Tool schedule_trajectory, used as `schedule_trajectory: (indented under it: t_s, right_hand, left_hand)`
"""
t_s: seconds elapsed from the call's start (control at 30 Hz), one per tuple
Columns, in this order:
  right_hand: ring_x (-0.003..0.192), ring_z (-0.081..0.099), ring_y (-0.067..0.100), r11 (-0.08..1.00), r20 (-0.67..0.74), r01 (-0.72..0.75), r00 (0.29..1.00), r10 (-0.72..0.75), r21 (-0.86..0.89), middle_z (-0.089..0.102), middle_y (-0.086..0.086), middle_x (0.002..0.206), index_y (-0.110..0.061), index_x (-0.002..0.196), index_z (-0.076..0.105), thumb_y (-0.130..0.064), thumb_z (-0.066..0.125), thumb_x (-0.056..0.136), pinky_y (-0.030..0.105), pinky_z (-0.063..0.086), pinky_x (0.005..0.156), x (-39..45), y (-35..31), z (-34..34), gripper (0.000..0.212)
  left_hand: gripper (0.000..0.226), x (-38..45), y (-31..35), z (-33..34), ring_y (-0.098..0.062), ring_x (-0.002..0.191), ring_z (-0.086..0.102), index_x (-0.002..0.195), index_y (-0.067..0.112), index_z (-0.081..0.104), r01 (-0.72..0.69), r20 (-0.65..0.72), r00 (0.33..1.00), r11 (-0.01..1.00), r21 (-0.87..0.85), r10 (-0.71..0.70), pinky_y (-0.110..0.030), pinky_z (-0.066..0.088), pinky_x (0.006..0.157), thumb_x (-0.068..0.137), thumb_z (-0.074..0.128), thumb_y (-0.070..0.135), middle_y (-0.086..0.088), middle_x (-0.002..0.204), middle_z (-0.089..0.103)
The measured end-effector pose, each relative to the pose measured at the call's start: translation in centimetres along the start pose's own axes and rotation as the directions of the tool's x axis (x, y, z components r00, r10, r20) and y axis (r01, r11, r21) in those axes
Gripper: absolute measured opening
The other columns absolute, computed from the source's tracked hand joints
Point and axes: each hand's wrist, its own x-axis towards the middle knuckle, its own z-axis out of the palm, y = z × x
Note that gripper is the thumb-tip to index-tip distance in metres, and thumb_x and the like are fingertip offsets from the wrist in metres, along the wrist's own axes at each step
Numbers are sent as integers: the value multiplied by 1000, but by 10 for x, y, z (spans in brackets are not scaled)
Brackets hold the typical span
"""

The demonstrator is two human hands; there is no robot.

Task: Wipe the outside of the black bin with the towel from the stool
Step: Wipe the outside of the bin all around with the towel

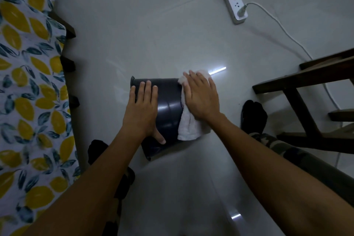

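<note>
The black bin (168, 107) lies on its side on the pale tiled floor, in the middle of the head view. My left hand (142, 109) rests flat on its left flank, fingers spread, thumb against the lower wall. My right hand (201, 96) presses a white towel (188, 124) against the bin's right side. The towel hangs down from under my palm to the floor and peeks out past my fingertips.
A bed with a lemon-print sheet (28, 82) and dark wooden frame runs along the left. A dark wooden stool (306, 90) stands at the right. A white power strip (234, 4) with cables lies at the far right. My dark-socked feet (253, 117) flank the bin.
</note>
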Motion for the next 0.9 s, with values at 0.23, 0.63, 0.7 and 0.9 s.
schedule_trajectory:
  t_s: [0.23, 0.63, 0.7, 0.9]
  right_hand:
    - [159, 11, 27, 1000, -134, -21, 991, 20, -3, 19, 10, 170, -10, 162, 24, -39, 16, 110, 49, 25, 125, -60, 13, 11, 59]
    - [159, 8, 26, 929, 18, 339, 940, -340, -147, 13, 6, 172, -19, 163, 18, -39, 30, 108, 53, 18, 126, -68, -25, 30, 59]
    - [159, 12, 24, 957, 20, 269, 963, -268, -113, 18, 3, 171, -25, 162, 22, -43, 26, 108, 52, 16, 126, -42, -32, 21, 57]
    - [151, 28, 32, 984, -44, -177, 983, 176, -9, 32, 10, 163, -43, 142, 52, -53, 29, 105, 62, 25, 118, -3, -14, 3, 45]
  left_hand:
    - [176, 1, 0, 3, -40, 155, -8, 158, 1, -12, 7, -2, 1000, 999, -36, -7, -58, 0, 124, 34, 69, 96, -25, 167, -12]
    - [173, -2, 3, 6, -41, 155, -8, 158, -1, -11, 3, -27, 1000, 1000, 9, -3, -59, 1, 124, 38, 66, 98, -27, 166, -12]
    - [171, -4, 4, 7, -41, 155, -10, 158, 0, -12, 3, -29, 1000, 1000, 5, -3, -61, -1, 122, 40, 65, 97, -26, 166, -12]
    - [174, -14, 15, 10, -38, 155, -14, 158, 4, -16, 68, 4, 998, 995, -71, -68, -72, 8, 118, 36, 74, 90, -21, 166, -21]
